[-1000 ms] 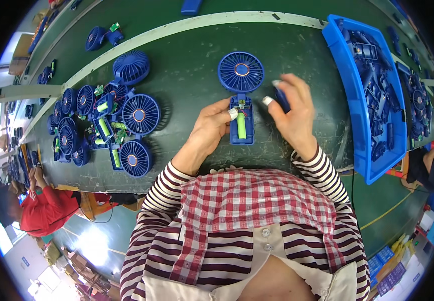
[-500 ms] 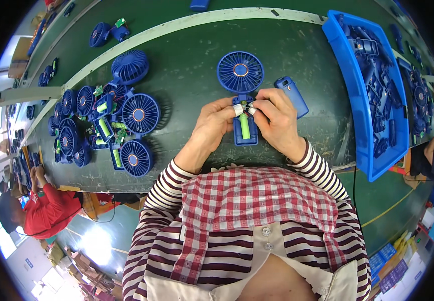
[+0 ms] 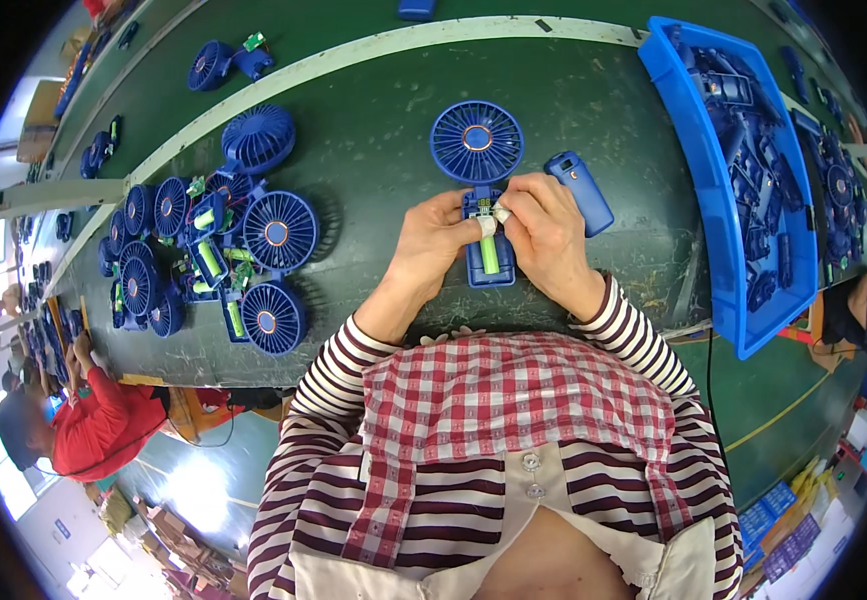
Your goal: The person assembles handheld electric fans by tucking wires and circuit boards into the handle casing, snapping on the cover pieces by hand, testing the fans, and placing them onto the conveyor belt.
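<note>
A blue handheld fan lies face up on the green table before me, its handle opened. Inside the handle sit a green cylindrical battery and, above it, a small circuit board, partly covered by my fingers. My left hand grips the handle from the left, its white-wrapped thumb lying across the board's lower end. From the right, my right hand is closed in a pinch at the board; a white-wrapped fingertip shows, and anything between the fingers is hidden. Beside that hand rests a blue handle cover.
Several opened fans with batteries and boards are heaped at the left. A blue bin of blue plastic parts stands at the right. Another fan lies beyond the white strip. A person in red sits at far left.
My left thumb has slid right and slightly down over the board. My right fingers have shifted a little up and left. The fan has barely moved.
</note>
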Action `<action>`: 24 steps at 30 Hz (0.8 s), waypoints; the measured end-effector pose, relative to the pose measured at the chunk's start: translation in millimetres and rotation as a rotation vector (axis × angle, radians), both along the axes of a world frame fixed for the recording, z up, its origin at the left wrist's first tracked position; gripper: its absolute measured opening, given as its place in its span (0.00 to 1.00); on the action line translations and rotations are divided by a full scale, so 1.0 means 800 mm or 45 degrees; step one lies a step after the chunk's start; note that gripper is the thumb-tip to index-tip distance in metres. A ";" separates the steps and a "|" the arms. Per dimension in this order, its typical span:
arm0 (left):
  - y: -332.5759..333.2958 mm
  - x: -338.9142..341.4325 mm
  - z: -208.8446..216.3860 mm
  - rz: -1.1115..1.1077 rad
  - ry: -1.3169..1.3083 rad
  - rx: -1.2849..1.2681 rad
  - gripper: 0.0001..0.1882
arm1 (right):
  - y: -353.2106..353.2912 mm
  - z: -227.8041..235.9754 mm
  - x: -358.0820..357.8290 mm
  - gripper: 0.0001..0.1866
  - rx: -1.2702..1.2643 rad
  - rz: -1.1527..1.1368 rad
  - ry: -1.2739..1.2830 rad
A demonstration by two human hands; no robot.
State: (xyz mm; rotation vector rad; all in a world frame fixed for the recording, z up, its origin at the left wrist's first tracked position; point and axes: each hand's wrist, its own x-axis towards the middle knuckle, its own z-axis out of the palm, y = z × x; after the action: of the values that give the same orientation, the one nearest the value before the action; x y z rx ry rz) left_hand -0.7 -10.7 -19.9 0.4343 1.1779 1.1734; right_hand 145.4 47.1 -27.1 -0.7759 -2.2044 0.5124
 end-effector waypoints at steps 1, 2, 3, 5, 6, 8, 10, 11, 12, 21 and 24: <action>0.001 -0.002 -0.001 -0.005 0.000 0.001 0.15 | 0.000 0.000 0.000 0.09 0.001 -0.005 0.000; 0.002 -0.004 -0.002 -0.005 0.004 -0.035 0.14 | 0.000 0.000 0.000 0.10 0.000 -0.001 -0.005; 0.002 -0.006 -0.004 -0.004 0.008 -0.072 0.13 | 0.000 0.000 0.001 0.10 -0.001 0.004 -0.011; 0.001 -0.004 -0.009 -0.013 0.041 -0.049 0.13 | -0.001 0.001 0.000 0.10 -0.004 0.002 -0.026; 0.001 -0.002 -0.010 -0.020 0.073 -0.026 0.12 | -0.001 0.001 0.000 0.10 -0.008 0.002 -0.042; 0.002 0.000 -0.008 -0.025 0.106 -0.006 0.12 | 0.000 0.002 0.001 0.10 -0.008 -0.002 -0.040; 0.002 0.002 -0.009 -0.030 0.137 0.012 0.12 | 0.001 0.002 0.001 0.11 -0.011 -0.005 -0.040; 0.002 0.002 -0.010 -0.014 0.151 0.030 0.12 | 0.001 0.002 0.000 0.10 -0.027 -0.005 -0.045; 0.002 0.003 -0.012 0.001 0.165 0.048 0.12 | 0.002 0.001 0.000 0.10 -0.043 -0.005 -0.050; 0.005 -0.001 -0.017 -0.038 0.314 0.053 0.13 | 0.010 -0.003 0.000 0.09 -0.187 0.069 -0.084; 0.006 -0.002 -0.018 -0.037 0.302 0.055 0.13 | 0.012 -0.002 -0.001 0.09 -0.206 0.087 -0.071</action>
State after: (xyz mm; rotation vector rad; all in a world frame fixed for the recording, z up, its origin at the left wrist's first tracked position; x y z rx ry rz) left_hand -2.4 -5.9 -34.6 0.6351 1.3468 1.1458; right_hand 144.8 56.5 -28.8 -0.8095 -2.2675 0.7182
